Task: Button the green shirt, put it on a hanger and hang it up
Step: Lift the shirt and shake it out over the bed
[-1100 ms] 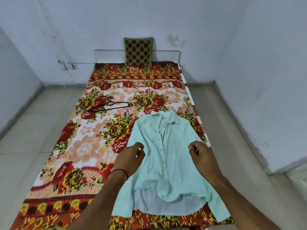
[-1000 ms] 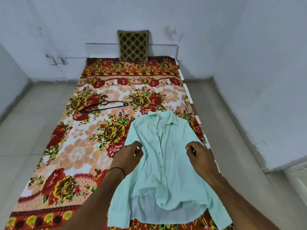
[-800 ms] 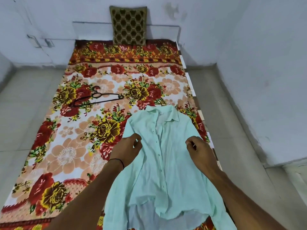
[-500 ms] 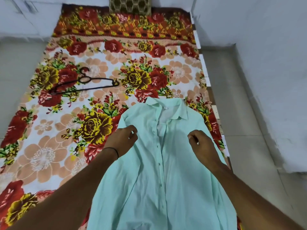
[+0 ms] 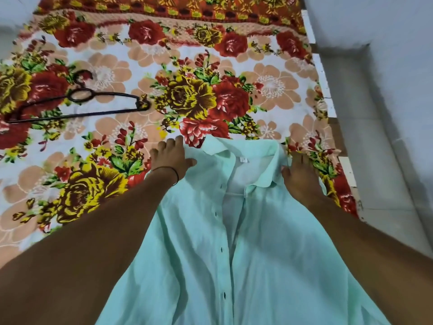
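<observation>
Pressing flat beside the collar, the left hand (image 5: pixel 172 156) has its fingers straight and spread, grasping nothing; its thumb lies on the green shirt (image 5: pixel 234 242) and its fingertips reach onto the floral bedcover (image 5: pixel 112 73); a thin black band (image 5: pixel 177 177) circles the wrist. The right hand (image 5: pixel 300 177) is likewise flat and unclenched, palm down on the shirt's other shoulder, just beside the collar (image 5: pixel 264 174); it clamps nothing.

The shirt lies front-up on the bed, nearer the right edge, collar pointing to the far end, lower part running out of view at the near edge; the placket gapes at the neck, showing the pale inner back with a small white label (image 5: pixel 244 159); dark buttons (image 5: pixel 221 249) run down the front; fastened or not lower down, cannot tell.

A dark hanger (image 5: pixel 77 104) lies flat toward the left edge, well apart from the shirt and both hands. Pale floor (image 5: pixel 375 160) runs beyond the right edge.
</observation>
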